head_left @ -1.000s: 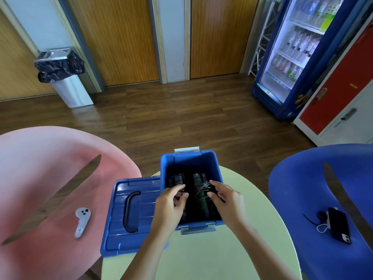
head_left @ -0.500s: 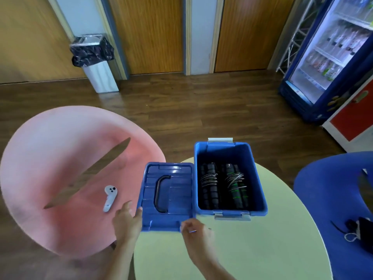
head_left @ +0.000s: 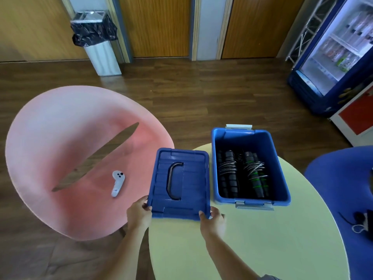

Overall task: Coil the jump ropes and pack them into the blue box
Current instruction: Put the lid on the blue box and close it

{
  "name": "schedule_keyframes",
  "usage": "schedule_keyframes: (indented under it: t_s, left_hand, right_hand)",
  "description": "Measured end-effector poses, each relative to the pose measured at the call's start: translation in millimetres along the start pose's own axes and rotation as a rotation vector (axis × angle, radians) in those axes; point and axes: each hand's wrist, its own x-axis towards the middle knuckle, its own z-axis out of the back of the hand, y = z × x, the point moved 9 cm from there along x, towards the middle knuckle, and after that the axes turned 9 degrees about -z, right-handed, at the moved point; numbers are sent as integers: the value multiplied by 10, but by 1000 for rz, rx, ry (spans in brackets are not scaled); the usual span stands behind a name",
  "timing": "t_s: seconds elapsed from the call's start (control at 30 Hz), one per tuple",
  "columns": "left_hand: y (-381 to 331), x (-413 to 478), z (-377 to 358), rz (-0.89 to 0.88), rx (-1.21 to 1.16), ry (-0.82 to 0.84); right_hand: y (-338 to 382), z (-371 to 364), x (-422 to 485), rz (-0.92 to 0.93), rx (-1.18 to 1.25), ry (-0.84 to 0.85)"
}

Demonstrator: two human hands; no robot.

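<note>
In the head view, both hands were closed on the blue lid. The left hand gripped its near left corner with the fingers curled round the edge. The right hand gripped the near right corner, the thumb lying on top of the rim. The lid stretched away from the two hands, top side up, with its dark handle just ahead of the left hand. The lid's left part reached past the edge of the pale green table; whether it rested on the table or was held just above it could not be told.

The blue box stood open on the table ahead of the right hand and to its right, just beside the lid's right edge. Inside it lay two coiled jump ropes side by side. The black-handled rope lay nearer the lid, and the green-banded rope lay beyond it, farther right of the right hand. Each had its cord wound round its handles. Neither hand touched the box or the ropes.

To the left of the left hand stood a pink chair with a white controller lying on its seat, near that hand but apart from it. Well to the right of the right hand was a blue chair carrying a dark object cut off by the frame. Far ahead of the hands, on the wooden floor, stood a lined bin and a drinks fridge.
</note>
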Motion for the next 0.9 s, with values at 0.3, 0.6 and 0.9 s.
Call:
schedule_keyframes:
  t_s: [0.3, 0.6, 0.9]
  left_hand:
    - [236, -5, 554, 63, -128, -84]
    - [-308, -98, 1233, -42, -229, -222]
    - [-1504, -585, 247, -284, -269, -70]
  right_hand:
    - [141, -142, -254, 31, 215, 52]
    - [965, 354, -677, 339, 318, 47]
    - [735, 1929, -365, 406, 297, -190]
